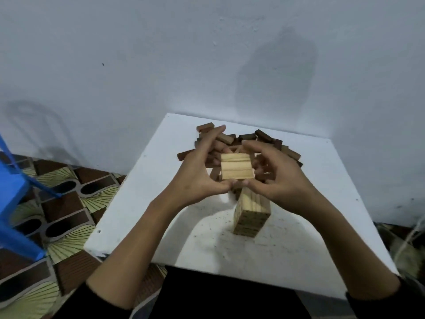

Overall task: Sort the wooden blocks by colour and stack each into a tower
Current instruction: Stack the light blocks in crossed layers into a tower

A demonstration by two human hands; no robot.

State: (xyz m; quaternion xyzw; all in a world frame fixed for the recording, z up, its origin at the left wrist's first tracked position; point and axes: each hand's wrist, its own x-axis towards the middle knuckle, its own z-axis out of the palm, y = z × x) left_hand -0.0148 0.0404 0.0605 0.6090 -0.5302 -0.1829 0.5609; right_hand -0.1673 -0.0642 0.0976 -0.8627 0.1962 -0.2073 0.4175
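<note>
Looking down, I see my left hand [197, 173] and right hand [276, 176] pinching three pale blocks [236, 166] together above the pale tower [250, 215] at frame centre, on a white table [138, 217] against a grey wall [138, 54], patterned floor [64, 203] at left.

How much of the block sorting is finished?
Partly done. A light tower already stands on the white table. The left hand and right hand hold a layer of light blocks above it. The dark blocks still lie heaped, unstacked.
</note>
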